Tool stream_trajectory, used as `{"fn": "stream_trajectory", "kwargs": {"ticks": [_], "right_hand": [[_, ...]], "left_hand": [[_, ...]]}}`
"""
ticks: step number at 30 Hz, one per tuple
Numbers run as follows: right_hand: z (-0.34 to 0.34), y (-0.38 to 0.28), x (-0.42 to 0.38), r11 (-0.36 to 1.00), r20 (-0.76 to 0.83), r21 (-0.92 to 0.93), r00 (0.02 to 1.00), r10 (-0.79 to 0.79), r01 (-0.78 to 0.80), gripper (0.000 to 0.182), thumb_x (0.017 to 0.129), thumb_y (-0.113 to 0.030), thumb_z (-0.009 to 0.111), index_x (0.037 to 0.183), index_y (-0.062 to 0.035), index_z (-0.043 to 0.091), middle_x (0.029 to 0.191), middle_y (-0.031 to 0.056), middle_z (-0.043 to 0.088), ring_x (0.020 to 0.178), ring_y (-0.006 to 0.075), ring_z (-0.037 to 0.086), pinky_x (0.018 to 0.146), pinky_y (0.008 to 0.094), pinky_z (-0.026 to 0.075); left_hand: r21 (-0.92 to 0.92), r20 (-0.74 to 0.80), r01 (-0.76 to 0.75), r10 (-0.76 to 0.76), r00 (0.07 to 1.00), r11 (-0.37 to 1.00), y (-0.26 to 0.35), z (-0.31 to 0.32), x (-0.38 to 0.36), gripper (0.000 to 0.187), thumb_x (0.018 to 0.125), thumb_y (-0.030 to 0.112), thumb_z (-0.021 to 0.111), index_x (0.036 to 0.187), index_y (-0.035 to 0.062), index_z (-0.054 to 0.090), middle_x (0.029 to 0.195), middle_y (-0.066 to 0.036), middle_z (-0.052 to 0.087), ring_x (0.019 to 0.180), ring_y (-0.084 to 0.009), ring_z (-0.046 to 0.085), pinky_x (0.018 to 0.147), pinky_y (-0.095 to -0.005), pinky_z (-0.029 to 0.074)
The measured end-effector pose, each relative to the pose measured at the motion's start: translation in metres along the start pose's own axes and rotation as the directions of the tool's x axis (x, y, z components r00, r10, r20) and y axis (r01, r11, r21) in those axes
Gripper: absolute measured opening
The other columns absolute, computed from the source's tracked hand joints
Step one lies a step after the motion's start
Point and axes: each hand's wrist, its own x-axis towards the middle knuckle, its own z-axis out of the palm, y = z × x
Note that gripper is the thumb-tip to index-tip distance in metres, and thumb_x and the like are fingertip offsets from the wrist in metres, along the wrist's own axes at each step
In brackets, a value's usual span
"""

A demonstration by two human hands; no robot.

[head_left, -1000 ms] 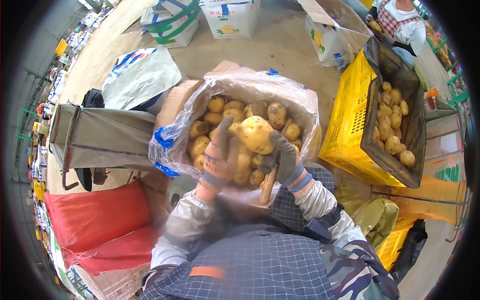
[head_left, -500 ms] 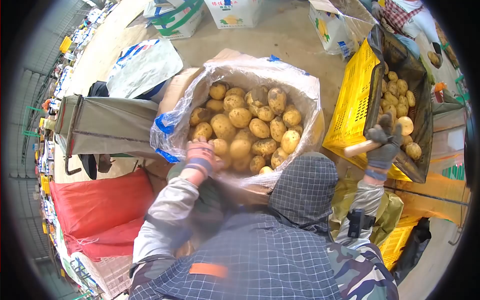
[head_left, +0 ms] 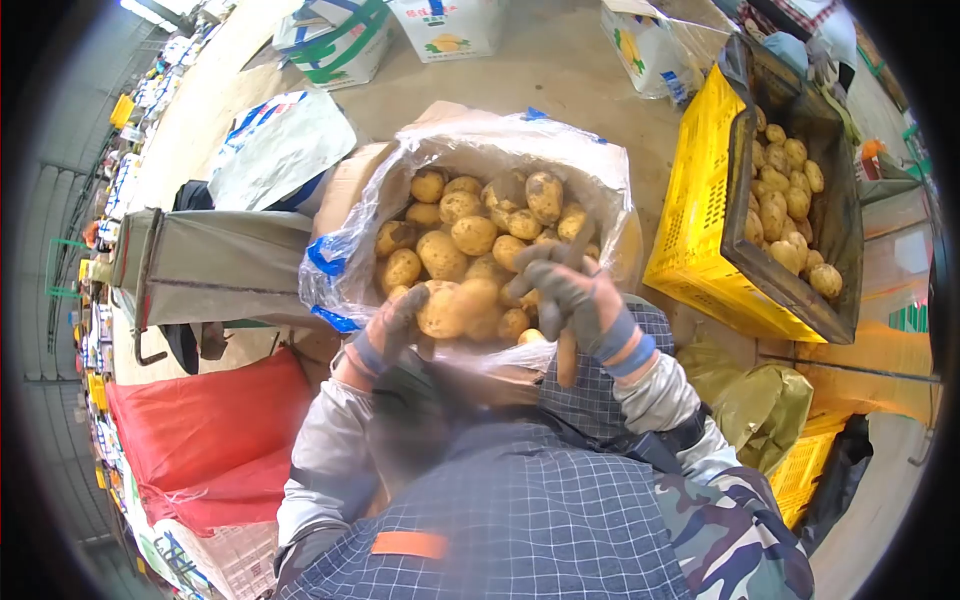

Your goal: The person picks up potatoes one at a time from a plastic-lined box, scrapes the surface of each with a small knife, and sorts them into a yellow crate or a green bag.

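In the middle, a plastic-lined carton [head_left: 335, 262] holds many soil-marked potatoes [head_left: 473, 235]. My left hand [head_left: 385, 332], gloved, is at its near left edge, with its fingers and thumb closed against a large potato [head_left: 440, 310]. My right hand [head_left: 585, 305], in a dark glove with a blue wrist band, is over the near right part of the carton. A wooden handle [head_left: 567, 360] sticks out below its closed fingers; what the handle belongs to is hidden by the hand and blur.
A yellow crate [head_left: 695, 190] with a dark liner and more potatoes [head_left: 785, 190] stands at right. Red sacks [head_left: 215, 430] lie at left. Printed cartons [head_left: 445, 28] stand on the floor beyond, and another person [head_left: 825, 35] is at top right.
My right hand has come from the yellow crate leftward to the potato carton, still with the wooden handle. My left hand has shifted slightly down and closed against a potato.
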Motion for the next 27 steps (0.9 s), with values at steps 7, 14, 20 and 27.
{"fn": "stream_trajectory", "kwargs": {"ticks": [7,14,20,27], "right_hand": [[0.032,0.023,-0.002,0.78,0.267,-0.532,0.94,-0.215,0.329,0.066,0.085,-0.017,0.078,0.144,-0.0096,0.049,0.129,0.0128,0.061,0.114,0.0208,0.059,0.102,0.035,0.049],[-0.016,0.038,0.006,0.907,0.3,0.418,0.95,-0.09,-0.046,0.051,0.092,-0.019,0.064,0.14,-0.0077,0.05,0.105,0.0097,0.059,0.084,0.0159,0.057,0.074,0.0307,0.05],[-0.131,-0.042,-0.014,0.777,-0.152,0.352,0.851,-0.503,0.522,0.065,0.098,-0.058,0.053,0.127,0.0008,0.051,0.077,0.001,0.059,0.049,0.0074,0.045,0.045,0.0267,0.04],[-0.168,-0.093,-0.054,0.607,-0.221,0.438,0.734,-0.642,0.663,0.059,0.103,-0.044,0.053,0.141,0.0007,0.05,0.108,0.0051,0.069,0.053,0.0046,0.039,0.053,0.0234,0.038]], "left_hand": [[-0.004,0.121,0.043,-0.043,0.992,0.999,-0.018,-0.014,0.004,0.036,0.105,0.027,0.049,0.123,-0.0017,0.061,0.095,-0.014,0.071,0.081,-0.0196,0.068,0.067,-0.0293,0.052],[0.035,-0.174,-0.142,0.145,0.974,0.989,-0.014,-0.003,0.025,0.026,0.1,0.015,0.058,0.121,0.001,0.062,0.102,-0.016,0.069,0.087,-0.0244,0.069,0.076,-0.0294,0.053],[0.971,-0.222,0.229,0.105,0.969,-0.068,-0.048,-0.034,0.068,0.06,0.076,0.045,0.079,0.124,0.0146,0.061,0.125,-0.012,0.062,0.12,-0.0301,0.058,0.103,-0.0428,0.042],[0.765,-0.115,0.143,-0.086,0.99,0.628,-0.032,-0.029,0.084,0.055,0.085,0.037,0.076,0.125,0.0027,0.059,0.122,-0.014,0.067,0.114,-0.0317,0.064,0.095,-0.0375,0.051]]}}
